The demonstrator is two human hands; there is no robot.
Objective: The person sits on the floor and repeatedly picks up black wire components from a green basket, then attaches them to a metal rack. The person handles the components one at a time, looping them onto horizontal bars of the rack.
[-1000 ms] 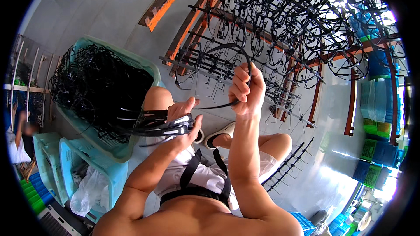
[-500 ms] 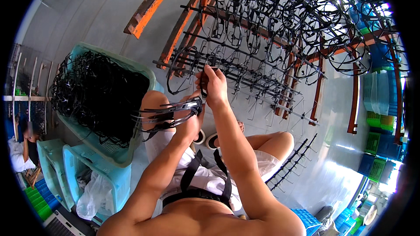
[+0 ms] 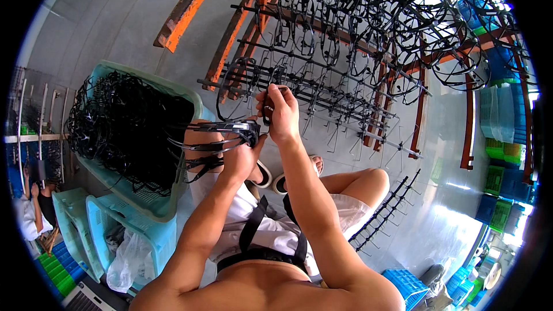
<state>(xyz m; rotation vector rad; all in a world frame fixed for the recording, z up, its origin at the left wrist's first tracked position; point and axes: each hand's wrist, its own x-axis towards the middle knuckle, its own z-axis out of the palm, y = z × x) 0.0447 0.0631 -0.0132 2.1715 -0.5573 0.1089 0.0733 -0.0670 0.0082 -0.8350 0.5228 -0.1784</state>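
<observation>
My left hand [image 3: 237, 162] is closed round a bundle of thin black curved frames [image 3: 207, 145], whose loops stick out to the left above my knee. Close beside it, my right hand [image 3: 283, 116] pinches a small dark oval end of a black piece [image 3: 268, 108]. Both hands are at the near left end of a rack of black hooked rods [image 3: 328, 72]. One large black loop [image 3: 220, 95] curves down by the rods just left of my right hand. My left fingertips are partly hidden behind the bundle.
At left stands a pale green basket [image 3: 199, 101] heaped with black frames [image 3: 132, 126]. Light blue crates [image 3: 127, 204] stand nearer. Orange-brown metal bars [image 3: 193, 8] hold the rack, hung thickly with black frames [image 3: 391, 11]. A hooked rod [image 3: 386, 210] lies at right. Another person [image 3: 37, 210] is at far left.
The view has shifted slightly. My left hand and its bundle have turned a little, and my right hand still grips the dark piece near the rods.
</observation>
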